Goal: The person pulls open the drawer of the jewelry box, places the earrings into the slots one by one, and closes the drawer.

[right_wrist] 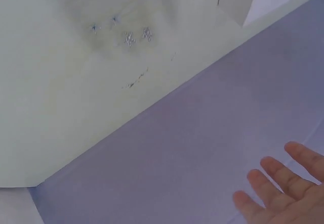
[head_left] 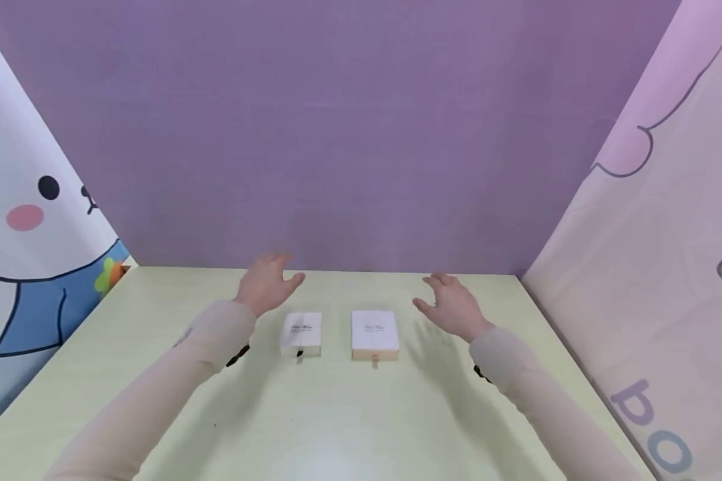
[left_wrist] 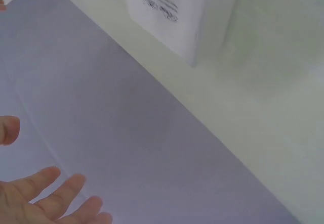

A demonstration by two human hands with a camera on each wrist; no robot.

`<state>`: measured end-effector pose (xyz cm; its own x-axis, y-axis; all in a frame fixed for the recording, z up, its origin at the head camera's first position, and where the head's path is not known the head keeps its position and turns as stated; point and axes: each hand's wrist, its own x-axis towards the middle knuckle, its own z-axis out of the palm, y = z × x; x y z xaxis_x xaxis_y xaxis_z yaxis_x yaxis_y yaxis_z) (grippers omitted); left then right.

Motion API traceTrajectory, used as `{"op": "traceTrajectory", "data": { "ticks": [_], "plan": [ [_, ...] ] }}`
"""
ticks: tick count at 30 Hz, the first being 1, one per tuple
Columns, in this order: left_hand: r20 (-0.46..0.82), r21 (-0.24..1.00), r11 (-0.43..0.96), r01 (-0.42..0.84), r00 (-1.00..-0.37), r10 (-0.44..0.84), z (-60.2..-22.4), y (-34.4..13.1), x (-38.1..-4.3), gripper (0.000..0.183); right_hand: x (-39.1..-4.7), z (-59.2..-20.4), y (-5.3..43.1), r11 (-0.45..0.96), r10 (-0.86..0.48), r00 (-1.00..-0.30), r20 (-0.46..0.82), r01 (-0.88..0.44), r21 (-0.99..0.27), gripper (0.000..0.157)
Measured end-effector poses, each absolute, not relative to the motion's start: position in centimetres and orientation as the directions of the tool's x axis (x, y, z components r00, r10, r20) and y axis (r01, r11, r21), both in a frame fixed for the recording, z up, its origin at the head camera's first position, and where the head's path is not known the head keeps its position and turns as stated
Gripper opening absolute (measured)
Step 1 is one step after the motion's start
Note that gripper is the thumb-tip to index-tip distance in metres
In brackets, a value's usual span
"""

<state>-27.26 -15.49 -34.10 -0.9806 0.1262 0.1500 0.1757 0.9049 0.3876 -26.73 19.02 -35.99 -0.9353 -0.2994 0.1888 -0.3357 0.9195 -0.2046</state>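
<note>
Two small white boxes lie side by side on the pale table (head_left: 336, 407). The left box (head_left: 301, 331) has dark lettering on its lid and a black pull tab at the front. Slightly larger, the right box (head_left: 375, 331) shows faint lettering, a peach-toned front and a peach tab. My left hand (head_left: 267, 284) is held up behind and left of the left box, fingers spread and holding nothing. To the right of the right box, my right hand (head_left: 453, 307) is raised with relaxed, spread fingers, also holding nothing. The left wrist view shows the left box close by.
A purple backdrop (head_left: 361, 133) rises behind the table's far edge. On the left hangs a panel with a cartoon animal (head_left: 42, 254); on the right stands a pale panel (head_left: 655, 254) with outlines and letters. Small marks (right_wrist: 129, 38) show on the table surface in the right wrist view.
</note>
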Motion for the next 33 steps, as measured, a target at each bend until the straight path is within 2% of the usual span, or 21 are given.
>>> {"op": "traceTrajectory", "data": {
  "ticks": [5,8,12,19,24,33],
  "plan": [
    [0.163,0.461,0.857,0.229,-0.971,0.172,-34.8,-15.4,-26.6,0.055,-25.8,-37.1,18.9,0.89,-0.304,-0.928,0.216,-0.357,-0.284,0.049],
    [0.198,0.47,0.832,0.293,-0.954,0.225,-35.6,-15.3,-26.3,0.048,-25.3,-37.8,18.8,0.871,-0.285,-0.937,0.201,-0.341,-0.354,0.045],
    [0.216,0.541,0.776,0.325,-0.945,0.245,-36.5,-14.9,-26.0,0.041,-24.7,-38.6,18.7,0.83,-0.254,-0.955,0.154,-0.296,-0.473,0.041],
    [0.183,0.678,0.666,0.311,-0.949,0.257,-38.1,-14.1,-25.3,0.037,-23.9,-40.6,18.5,0.74,-0.189,-0.979,0.071,-0.19,-0.645,0.03],
    [0.151,0.713,0.633,0.3,-0.948,0.279,-39.6,-13.7,-24.8,0.033,-23.2,-41.5,17.8,0.68,-0.155,-0.987,-0.038,-0.079,-0.729,0.024],
    [0.099,0.749,0.602,0.277,-0.945,0.312,-41.0,-12.8,-24.3,0.032,-22.1,-43.5,17.1,0.538,-0.232,-0.953,-0.195,0.041,-0.842,0.025]
  ]
}}
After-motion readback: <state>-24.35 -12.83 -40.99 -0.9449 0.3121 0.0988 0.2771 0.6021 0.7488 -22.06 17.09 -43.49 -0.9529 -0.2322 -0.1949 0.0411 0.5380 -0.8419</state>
